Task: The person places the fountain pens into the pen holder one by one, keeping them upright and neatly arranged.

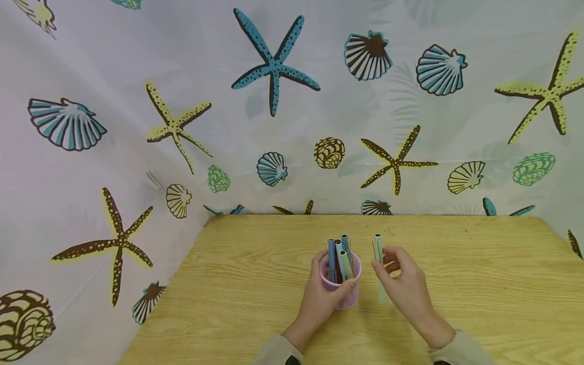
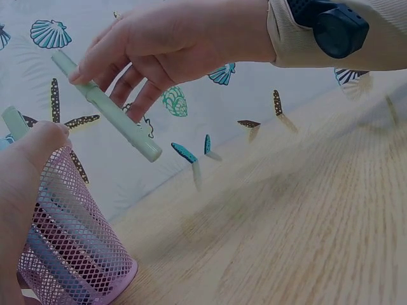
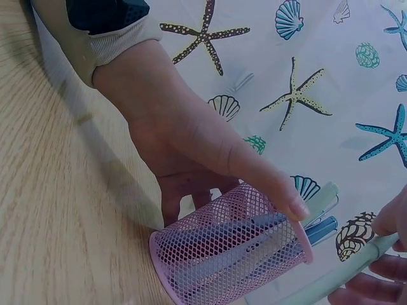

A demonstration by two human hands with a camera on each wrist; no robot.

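Note:
A pink mesh pen cup stands on the wooden table, gripped by my left hand, its thumb along the near rim. Several capped pens in blue, dark red and pale green lean inside the cup. To the right of the cup, my right hand pinches a light green pen between thumb and fingers. That pen is held above the tabletop in the left wrist view. In the right wrist view the mesh cup shows the pens through its wall, with the left thumb over its rim.
The wood-grain table extends to both sides of the hands. A white curtain printed with starfish and shells hangs behind the table and along its left side. Beige sleeves cover both forearms, with a dark device at the right wrist.

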